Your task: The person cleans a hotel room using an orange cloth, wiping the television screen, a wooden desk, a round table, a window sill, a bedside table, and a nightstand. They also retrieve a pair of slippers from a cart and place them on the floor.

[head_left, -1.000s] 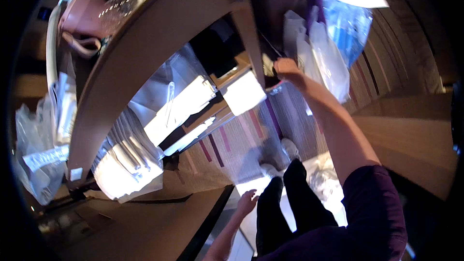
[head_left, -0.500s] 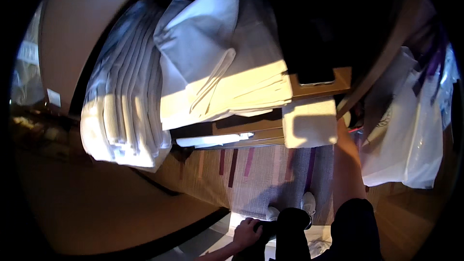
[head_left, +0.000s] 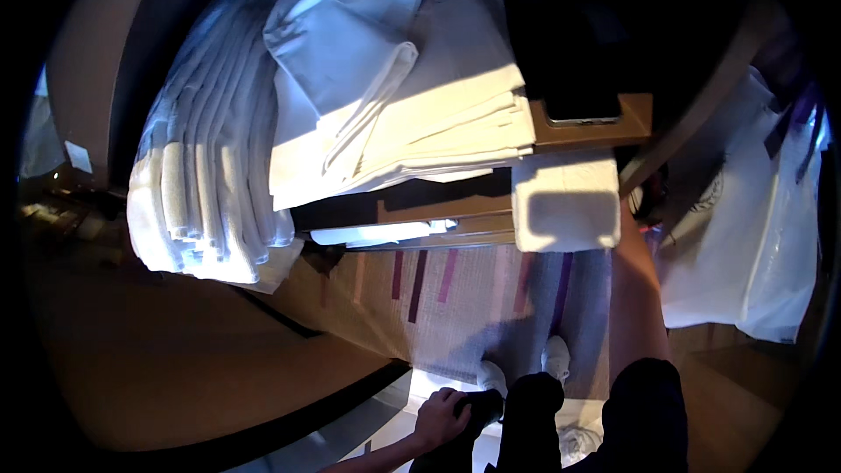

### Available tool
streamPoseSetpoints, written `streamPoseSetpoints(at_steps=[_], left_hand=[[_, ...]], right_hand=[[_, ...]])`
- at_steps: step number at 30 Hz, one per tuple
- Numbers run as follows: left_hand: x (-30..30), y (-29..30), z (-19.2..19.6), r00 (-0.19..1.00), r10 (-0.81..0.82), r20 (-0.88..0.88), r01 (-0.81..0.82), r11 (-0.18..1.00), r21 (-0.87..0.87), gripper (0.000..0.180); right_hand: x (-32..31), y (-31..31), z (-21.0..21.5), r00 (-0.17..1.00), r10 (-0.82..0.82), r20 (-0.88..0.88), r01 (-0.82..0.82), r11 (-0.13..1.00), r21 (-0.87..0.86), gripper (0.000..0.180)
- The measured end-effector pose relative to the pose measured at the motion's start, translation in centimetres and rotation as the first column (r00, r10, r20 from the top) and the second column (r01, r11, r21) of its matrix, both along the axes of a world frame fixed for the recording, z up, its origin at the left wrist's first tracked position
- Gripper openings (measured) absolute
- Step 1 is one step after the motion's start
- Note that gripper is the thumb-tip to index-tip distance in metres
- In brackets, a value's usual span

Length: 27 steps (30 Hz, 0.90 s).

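Observation:
My left hand [head_left: 441, 420] rests on my dark-trousered knee, fingers laid over the cloth and holding nothing that shows. My right forearm [head_left: 637, 298] reaches up past a small folded white cloth [head_left: 565, 184]; the hand at its end is lost in shadow beside the cart's edge, so its fingers and anything in them are hidden. Left of that cloth lies a pile of folded white linen [head_left: 438, 123], its top piece turned back. A row of thick folded white towels [head_left: 206, 166] stands farther left.
A dark phone-like slab [head_left: 583, 114] sits on a brown ledge [head_left: 635, 118]. White plastic bags [head_left: 731, 236] hang at the right. Beneath the linen is a shelf with a white item [head_left: 377, 233]. Striped carpet [head_left: 455, 298] and a brown panel [head_left: 236, 385] lie below.
The linen, towels and shelf sit slightly higher in the picture as the view shifts. My left hand remains on the knee, and my right arm still reaches beside the small folded cloth.

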<state>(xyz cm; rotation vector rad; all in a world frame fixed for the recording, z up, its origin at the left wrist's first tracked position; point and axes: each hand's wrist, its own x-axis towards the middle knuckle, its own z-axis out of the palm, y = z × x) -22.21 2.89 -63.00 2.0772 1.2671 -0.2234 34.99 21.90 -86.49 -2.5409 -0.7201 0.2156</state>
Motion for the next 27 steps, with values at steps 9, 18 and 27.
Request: streamPoseSetpoints(at_steps=[9,18,27], left_hand=[[-0.9,-5.2,2.3,0.998,-0.037,-0.041,0.033,0.996,-0.085,0.032],[-5.4,-8.8,1.6,0.984,-0.168,-0.063,0.172,0.984,0.051,0.032],[-8.4,-8.8,3.3,0.980,-0.139,-0.146,0.118,0.982,-0.146,0.042]], right_hand=[[-4.7,-1.7,14.7,0.981,-0.189,0.034,0.159,0.896,0.415,0.034],[-13.9,-14.5,30.0,0.966,-0.240,-0.093,0.257,0.893,0.369,0.055],[-4.6,-8.8,29.0,0.932,-0.361,-0.002,0.344,0.886,0.309,0.035]])
